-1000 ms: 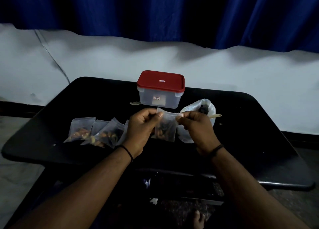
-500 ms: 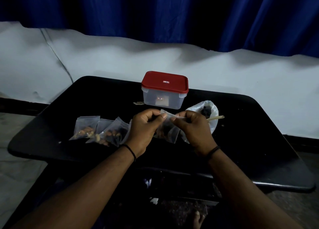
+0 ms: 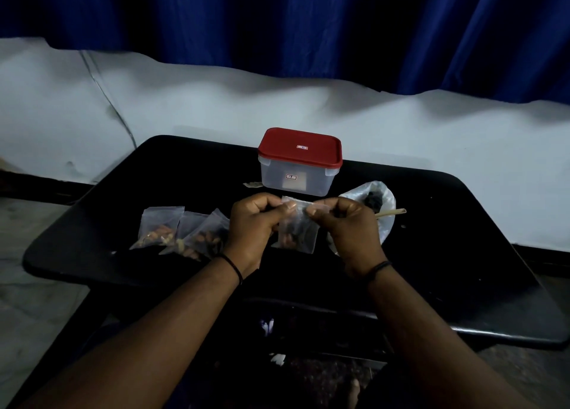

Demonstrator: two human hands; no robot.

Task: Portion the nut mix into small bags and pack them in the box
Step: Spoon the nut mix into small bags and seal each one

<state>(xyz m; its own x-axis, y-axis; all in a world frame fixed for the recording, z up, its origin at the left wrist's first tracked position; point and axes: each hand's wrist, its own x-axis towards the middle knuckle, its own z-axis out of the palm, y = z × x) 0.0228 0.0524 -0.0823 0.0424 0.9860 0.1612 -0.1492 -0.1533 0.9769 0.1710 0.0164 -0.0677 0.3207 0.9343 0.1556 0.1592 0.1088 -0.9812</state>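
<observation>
A small clear bag (image 3: 297,232) with nuts in its bottom hangs above the black table (image 3: 447,254). My left hand (image 3: 253,226) pinches its top edge on the left, and my right hand (image 3: 348,229) pinches the same edge on the right. Behind them stands a clear plastic box (image 3: 297,177) with its red lid (image 3: 300,146) on. Several filled small bags (image 3: 182,232) lie in a row to the left of my left hand. A large open plastic bag (image 3: 379,205) of nut mix sits behind my right hand, partly hidden by it.
A wooden stick (image 3: 391,213) pokes out of the large bag toward the right. A small scrap (image 3: 253,185) lies left of the box. A white wall and a blue curtain stand behind the table.
Both hands have slid closer together along the bag's top edge, then a little apart again. The bag hangs in about the same place.
</observation>
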